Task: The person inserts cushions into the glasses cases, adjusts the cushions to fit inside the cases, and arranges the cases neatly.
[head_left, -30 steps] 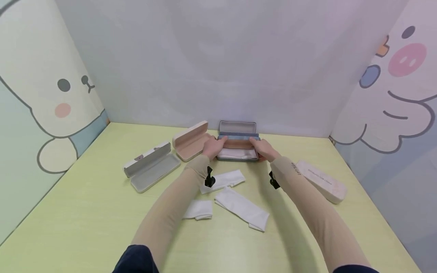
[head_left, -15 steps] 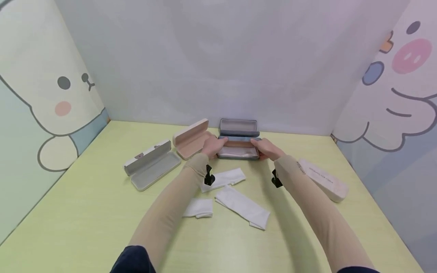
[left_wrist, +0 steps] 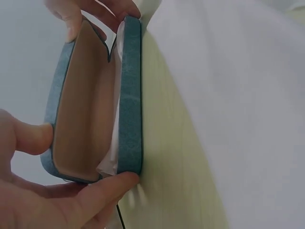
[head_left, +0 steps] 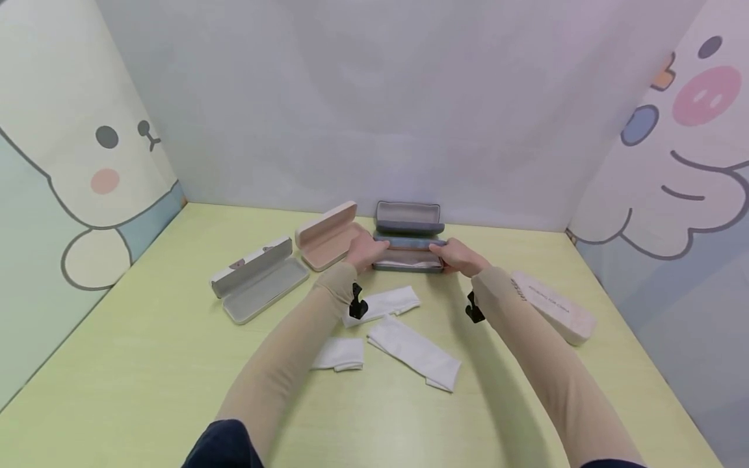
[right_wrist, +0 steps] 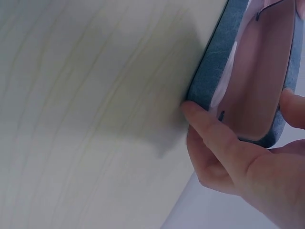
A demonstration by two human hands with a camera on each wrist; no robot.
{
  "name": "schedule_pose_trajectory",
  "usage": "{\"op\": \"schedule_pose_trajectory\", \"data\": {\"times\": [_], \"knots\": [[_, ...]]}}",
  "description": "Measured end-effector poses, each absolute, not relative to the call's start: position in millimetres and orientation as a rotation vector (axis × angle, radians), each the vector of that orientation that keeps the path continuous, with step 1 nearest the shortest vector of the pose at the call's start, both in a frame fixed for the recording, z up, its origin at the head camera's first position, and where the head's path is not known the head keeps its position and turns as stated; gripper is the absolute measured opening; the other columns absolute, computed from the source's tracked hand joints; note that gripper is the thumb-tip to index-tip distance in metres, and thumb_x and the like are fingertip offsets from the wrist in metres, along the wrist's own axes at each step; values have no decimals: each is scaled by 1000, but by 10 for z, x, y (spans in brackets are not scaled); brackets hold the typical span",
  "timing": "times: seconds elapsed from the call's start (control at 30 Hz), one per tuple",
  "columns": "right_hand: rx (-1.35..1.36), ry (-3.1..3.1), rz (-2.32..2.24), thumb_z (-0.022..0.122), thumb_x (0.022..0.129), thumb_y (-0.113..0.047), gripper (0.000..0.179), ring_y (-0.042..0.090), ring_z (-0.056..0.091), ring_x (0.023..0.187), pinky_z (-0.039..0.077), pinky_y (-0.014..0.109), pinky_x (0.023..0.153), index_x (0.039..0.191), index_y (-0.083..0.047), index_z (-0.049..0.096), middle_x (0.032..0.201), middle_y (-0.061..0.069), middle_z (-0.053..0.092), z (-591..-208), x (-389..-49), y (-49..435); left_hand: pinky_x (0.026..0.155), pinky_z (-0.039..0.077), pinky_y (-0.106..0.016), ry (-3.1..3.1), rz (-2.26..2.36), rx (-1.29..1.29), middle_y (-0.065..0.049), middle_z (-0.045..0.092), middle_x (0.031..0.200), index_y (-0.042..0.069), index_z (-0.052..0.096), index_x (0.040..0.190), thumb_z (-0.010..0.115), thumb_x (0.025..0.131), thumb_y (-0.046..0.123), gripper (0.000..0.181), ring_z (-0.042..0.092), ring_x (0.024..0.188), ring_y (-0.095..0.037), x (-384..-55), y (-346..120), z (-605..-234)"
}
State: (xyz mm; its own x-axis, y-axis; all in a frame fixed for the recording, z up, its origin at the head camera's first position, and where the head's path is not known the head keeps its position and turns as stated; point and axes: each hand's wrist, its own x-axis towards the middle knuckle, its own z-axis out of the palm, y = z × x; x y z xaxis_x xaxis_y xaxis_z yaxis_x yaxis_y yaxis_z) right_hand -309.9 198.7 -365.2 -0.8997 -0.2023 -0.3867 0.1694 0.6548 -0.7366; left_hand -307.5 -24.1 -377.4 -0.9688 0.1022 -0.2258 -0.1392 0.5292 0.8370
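Note:
A blue glasses case (left_wrist: 129, 105) with a tan lining stands at the back of the table, its lid partly lowered over the base. Inside the base lies a white cloth (right_wrist: 225, 78). My left hand (head_left: 364, 250) grips the case's left end, thumb on the lid and fingers at the base. At the other end my right hand (head_left: 461, 257) holds it likewise, with the right thumb on the lid edge. Directly behind stands another dark grey-blue glasses case (head_left: 408, 212) with its lid up; the blue case hides its lower part.
To the left stand a pink glasses case (head_left: 328, 250) and a grey-lined glasses case (head_left: 266, 289), both with raised lids. A closed pale pink glasses case (head_left: 552, 309) lies right. Folded white cloths (head_left: 415, 354) lie in front on the yellow-green table (head_left: 146, 364). A wall rises behind.
The blue case's lid has tilted down toward its base under my thumbs, so less of its tan lining shows. Both hands keep their hold on the ends.

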Motion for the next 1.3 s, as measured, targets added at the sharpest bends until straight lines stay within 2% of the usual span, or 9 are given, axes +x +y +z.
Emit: {"op": "schedule_pose_trajectory", "data": {"times": [0.13, 0.2, 0.27, 0.33, 0.43, 0.53, 0.8, 1.07, 1.3], "knots": [[-81, 2453, -1115, 43, 102, -25, 40, 11, 27, 53, 38, 30, 68, 66, -13, 30, 55, -5, 27, -3690, -3095, 1999, 74, 41, -35, 2502, 1464, -10, -21, 35, 148, -5, 21, 149, 53, 93, 17, 67, 45, 84, -23, -3066, -254, -3801], [-101, 2500, -1066, 46, 100, -22, 38, 10, 26, 52, 34, 29, 64, 66, -14, 30, 55, -5, 27, -3715, -3090, 1991, 62, 36, -33, 2494, 1476, -4, -20, 50, 123, -6, 24, 147, 53, 89, 9, 66, 36, 65, -19, -3065, -260, -3829], [-117, 2555, -1003, 49, 99, -19, 37, 10, 29, 54, 35, 27, 63, 66, -14, 31, 57, -5, 29, -3741, -3083, 1977, 53, 30, -31, 2493, 1478, -5, -14, 50, 92, -5, 26, 147, 52, 87, 4, 66, 25, 52, -17, -3069, -265, -3862], [-114, 2606, -963, 51, 97, -17, 38, 10, 32, 54, 35, 26, 61, 64, -14, 32, 57, -4, 31, -3767, -3074, 1953, 49, 30, -29, 2528, 1463, 4, -13, 47, 85, -6, 30, 145, 54, 87, 2, 64, 27, 47, -14, -3066, -268, -3888], [-105, 2637, -929, 53, 96, -16, 37, 11, 32, 55, 34, 26, 60, 65, -13, 33, 59, -3, 30, -3794, -3045, 1913, 52, 32, -29, 2584, 1436, -7, -18, 58, 103, -6, 33, 144, 58, 86, 1, 64, 35, 55, -17, -3053, -263, -3906], [-104, 2670, -893, 54, 95, -14, 34, 12, 35, 57, 34, 25, 59, 67, -12, 36, 62, -2, 33, -3823, -3019, 1887, 62, 37, -31, 2645, 1412, -10, -22, 51, 135, -6, 38, 141, 63, 84, 0, 63, 42, 72, -21, -3026, -256, -3918], [-106, 2701, -839, 56, 94, -16, 29, 14, 38, 63, 36, 25, 61, 73, -10, 38, 70, 2, 38, -3809, -3015, 1935, 97, 47, -40, 2636, 1505, -2, -22, 53, 132, -7, 49, 129, 74, 79, 5, 57, 52, 116, -34, -3013, -282, -3949], [-139, 2717, -750, 60, 92, -20, 25, 16, 42, 72, 37, 25, 64, 86, -3, 44, 78, 5, 41, -3755, -3085, 2088, 96, 48, -38, 2594, 1572, 53, -21, 62, 120, -6, 56, 121, 79, 76, 8, 53, 58, 113, -32, -3063, -271, -3968], [-122, 2699, -712, 61, 91, -20, 28, 17, 41, 71, 36, 27, 64, 78, -6, 41, 74, 3, 39, -3724, -3168, 2270, 96, 48, -40, 2574, 1579, 36, -21, 58, 124, -7, 54, 125, 78, 77, 9, 55, 55, 114, -33, -3084, -62, -3998]]}}
